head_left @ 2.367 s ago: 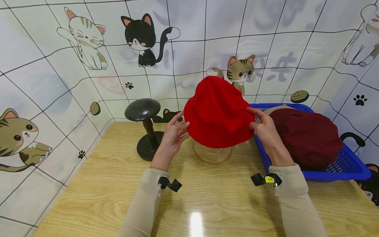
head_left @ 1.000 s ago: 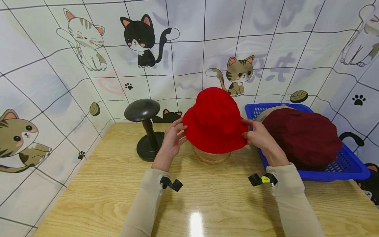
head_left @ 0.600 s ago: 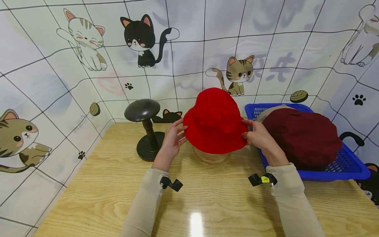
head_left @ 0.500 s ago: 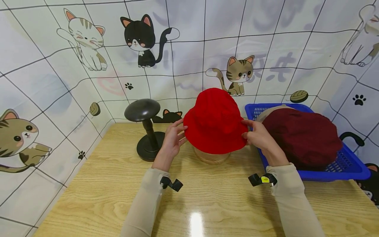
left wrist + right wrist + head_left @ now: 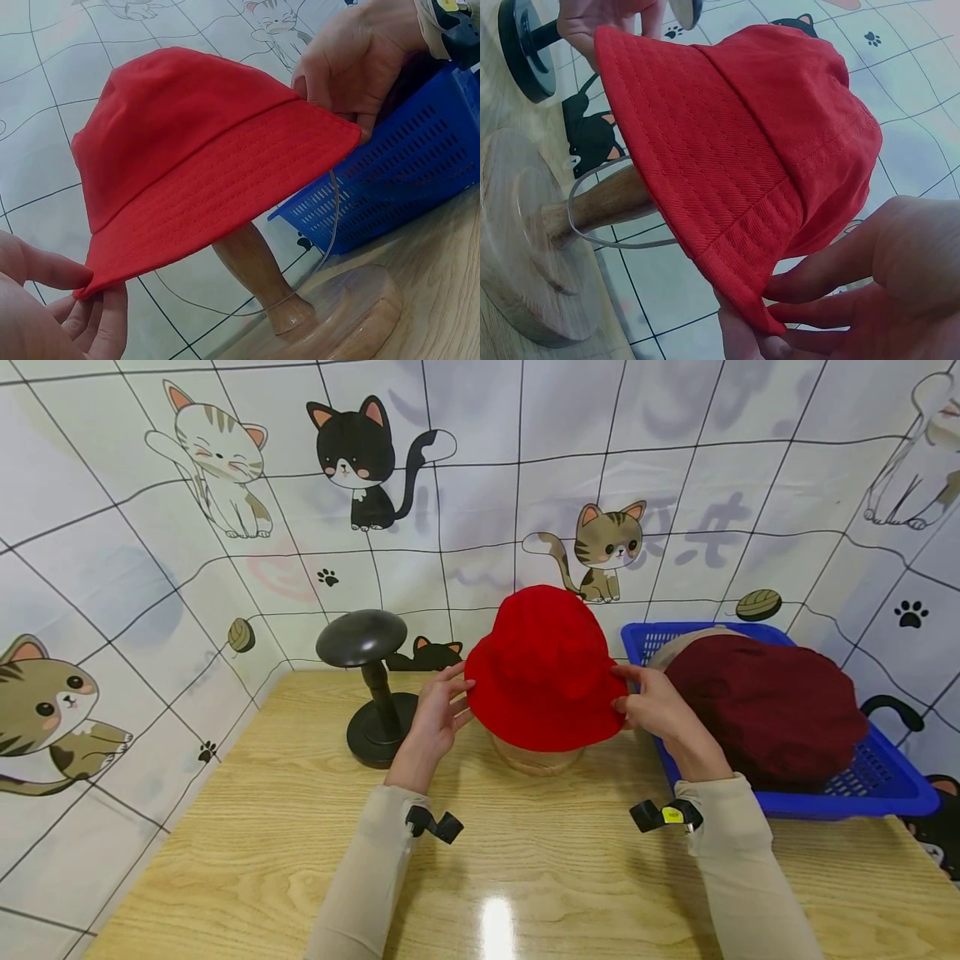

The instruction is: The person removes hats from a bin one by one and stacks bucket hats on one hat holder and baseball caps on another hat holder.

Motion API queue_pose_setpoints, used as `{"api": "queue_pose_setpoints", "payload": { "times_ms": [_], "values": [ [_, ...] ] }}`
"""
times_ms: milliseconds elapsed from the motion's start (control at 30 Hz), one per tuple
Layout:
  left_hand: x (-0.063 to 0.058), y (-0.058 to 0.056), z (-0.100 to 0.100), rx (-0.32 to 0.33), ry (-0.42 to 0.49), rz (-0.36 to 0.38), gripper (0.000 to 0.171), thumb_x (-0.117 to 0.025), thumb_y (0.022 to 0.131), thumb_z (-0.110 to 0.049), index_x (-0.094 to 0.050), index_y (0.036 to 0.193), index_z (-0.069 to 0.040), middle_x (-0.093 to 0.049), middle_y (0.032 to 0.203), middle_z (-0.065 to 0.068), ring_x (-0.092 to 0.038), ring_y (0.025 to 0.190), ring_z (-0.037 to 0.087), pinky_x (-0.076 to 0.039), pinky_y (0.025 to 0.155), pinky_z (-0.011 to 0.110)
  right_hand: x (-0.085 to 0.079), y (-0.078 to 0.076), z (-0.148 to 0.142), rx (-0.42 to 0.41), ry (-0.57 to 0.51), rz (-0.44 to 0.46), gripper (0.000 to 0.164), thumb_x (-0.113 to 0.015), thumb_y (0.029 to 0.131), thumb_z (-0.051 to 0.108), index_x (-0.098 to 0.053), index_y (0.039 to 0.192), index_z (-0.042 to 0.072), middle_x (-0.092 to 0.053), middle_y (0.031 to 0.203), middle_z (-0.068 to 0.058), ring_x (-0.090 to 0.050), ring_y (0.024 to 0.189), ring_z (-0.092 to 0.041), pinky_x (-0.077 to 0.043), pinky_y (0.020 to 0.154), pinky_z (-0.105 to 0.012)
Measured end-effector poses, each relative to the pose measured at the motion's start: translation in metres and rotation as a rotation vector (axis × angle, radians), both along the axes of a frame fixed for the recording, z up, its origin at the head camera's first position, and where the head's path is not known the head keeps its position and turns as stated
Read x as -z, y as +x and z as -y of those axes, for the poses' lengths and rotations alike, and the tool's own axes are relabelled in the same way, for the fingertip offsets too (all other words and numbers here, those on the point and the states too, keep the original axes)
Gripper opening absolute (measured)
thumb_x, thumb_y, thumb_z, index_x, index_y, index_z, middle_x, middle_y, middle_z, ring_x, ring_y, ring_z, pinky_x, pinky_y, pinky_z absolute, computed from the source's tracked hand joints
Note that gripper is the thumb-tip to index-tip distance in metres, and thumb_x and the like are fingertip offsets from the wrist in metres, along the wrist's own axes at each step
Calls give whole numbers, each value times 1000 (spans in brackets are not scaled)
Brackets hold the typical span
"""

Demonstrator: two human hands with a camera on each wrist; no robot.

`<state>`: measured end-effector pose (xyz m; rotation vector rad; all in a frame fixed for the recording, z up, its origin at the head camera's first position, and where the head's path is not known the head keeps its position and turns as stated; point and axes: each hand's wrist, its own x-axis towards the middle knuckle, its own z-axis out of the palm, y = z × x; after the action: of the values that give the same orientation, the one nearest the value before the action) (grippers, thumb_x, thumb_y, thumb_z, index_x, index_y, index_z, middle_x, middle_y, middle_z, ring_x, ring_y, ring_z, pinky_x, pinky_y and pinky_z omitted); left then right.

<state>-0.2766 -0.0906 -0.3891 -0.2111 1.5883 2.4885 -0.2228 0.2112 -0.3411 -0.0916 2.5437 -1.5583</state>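
A red bucket hat (image 5: 547, 668) sits over the top of a light wooden stand, its crown upward and its brim flared. Only the stand's post and round base (image 5: 352, 322) show below the brim; its top is hidden inside the hat. On the left, my left hand (image 5: 435, 710) pinches the brim between thumb and fingers. My right hand (image 5: 660, 706) pinches the opposite side of the brim. A thin pale cord (image 5: 622, 245) loops down from under the hat around the post.
To the left stands a bare black hat stand (image 5: 362, 639) with a round base. At the right, a blue plastic basket (image 5: 847, 806) holds a dark red cloth hat (image 5: 772, 706) and something beige. A cat-patterned sheet (image 5: 480, 485) hangs behind the wooden table (image 5: 555, 852).
Since the earliest frame, the red bucket hat has come down onto the wooden stand and shifted slightly left, both hands still pinching its brim. Over the last half second it has barely moved.
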Motion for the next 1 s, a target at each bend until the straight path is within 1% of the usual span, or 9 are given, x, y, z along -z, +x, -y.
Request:
{"api": "queue_pose_setpoints", "payload": {
  "times_ms": [100,167,300,400,600,667,767,900,1000],
  "values": [
    [1,0,0,-4,-16,5,47,-58,100,-8,-60,145,-20,-64,118,2,-68,87,14,-59,73,23,1,-1,-1,-10,11,10,74,-51,95,-6,-18,161,-7,-37,156,-34,-57,126,-47,-62,78,-27],
    [3,-1,0,-7,-26,9,47,-58,99,-7,-60,144,-20,-64,116,2,-68,87,14,-58,72,24,2,-1,-1,-13,25,15,74,-51,95,-6,-18,161,-8,-38,156,-34,-57,126,-46,-63,80,-29],
    [9,-2,0,-8,-56,14,45,-59,99,-6,-62,142,-19,-66,114,3,-67,87,15,-59,72,24,2,-1,0,-18,47,33,73,-51,96,-5,-17,161,-8,-40,154,-34,-58,126,-47,-63,87,-38],
    [13,-3,1,-1,-83,16,42,-59,99,-6,-64,140,-18,-67,116,3,-68,86,16,-59,72,24,2,-1,1,-34,65,42,71,-49,97,-5,-16,160,-11,-39,153,-36,-60,125,-49,-63,88,-43],
    [18,-5,2,4,-105,22,42,-59,99,-7,-65,139,-20,-67,118,4,-69,87,15,-59,73,24,2,-1,2,-70,107,31,69,-50,97,-5,-18,156,-17,-37,151,-39,-63,119,-48,-65,82,-41],
    [18,-6,2,3,-108,28,42,-59,99,-7,-64,139,-20,-67,118,3,-70,87,15,-59,74,24,2,-1,2,-76,116,32,69,-51,97,-5,-18,156,-18,-36,151,-40,-64,118,-47,-65,81,-41],
    [18,-6,3,4,-109,35,43,-59,99,-6,-64,139,-21,-66,120,3,-70,89,15,-59,75,25,2,0,3,-79,127,36,69,-52,96,-5,-19,155,-19,-36,151,-41,-65,115,-46,-65,80,-43],
    [18,-5,3,13,-103,33,42,-58,100,-7,-64,140,-21,-65,124,5,-69,93,16,-58,79,26,3,0,5,-75,153,40,68,-53,96,-5,-21,154,-20,-37,150,-40,-67,112,-44,-65,81,-43],
    [18,-5,4,17,-95,31,42,-57,101,-7,-63,140,-21,-64,126,5,-68,96,17,-57,79,26,5,-1,6,-69,180,37,68,-54,95,-5,-23,153,-20,-39,149,-40,-68,111,-44,-64,81,-44]
  ]
}}
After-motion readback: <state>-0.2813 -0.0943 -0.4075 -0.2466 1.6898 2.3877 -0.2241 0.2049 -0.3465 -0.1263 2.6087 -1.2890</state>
